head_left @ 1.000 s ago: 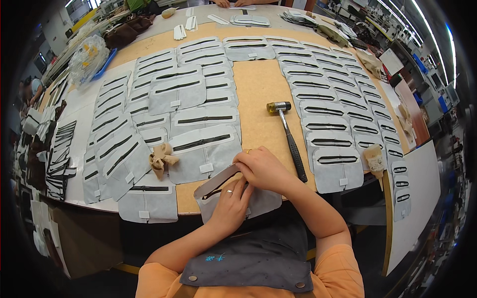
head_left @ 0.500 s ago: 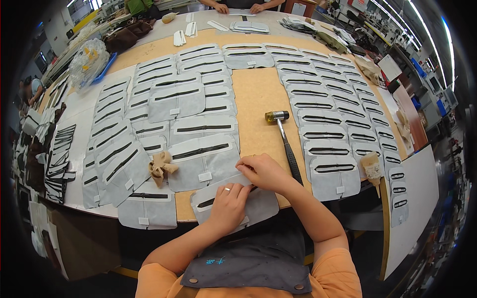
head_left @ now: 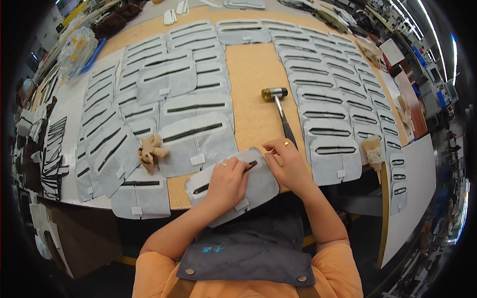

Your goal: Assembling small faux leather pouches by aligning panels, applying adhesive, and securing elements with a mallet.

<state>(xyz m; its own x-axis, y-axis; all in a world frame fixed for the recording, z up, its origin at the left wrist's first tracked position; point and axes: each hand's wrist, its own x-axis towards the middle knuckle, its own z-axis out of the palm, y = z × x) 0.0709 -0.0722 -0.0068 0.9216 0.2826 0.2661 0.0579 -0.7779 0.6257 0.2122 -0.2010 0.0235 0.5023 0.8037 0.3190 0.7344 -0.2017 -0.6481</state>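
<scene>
Left hand (head_left: pixel 226 183) over grey, round-cornered, fabric-like panel (head_left: pixel 261 185) | right hand (head_left: pixel 287 161) narrowed | grips unclear | likely pliable; I'd hold edges

The long pale strip along the fabric piece (head_left: pixel 256 186), lifted a second ago, now lies down, and the right end of its black slot (head_left: pixel 252 164) has come into view. The right hand (head_left: pixel 287 166) has left the strip's upper edge for the piece's right end and now hides the lower handle of the hammer (head_left: pixel 282 111). The tabletop's (head_left: pixel 253 74) far edge has slipped out of view, with the co-worker's hands.
</scene>
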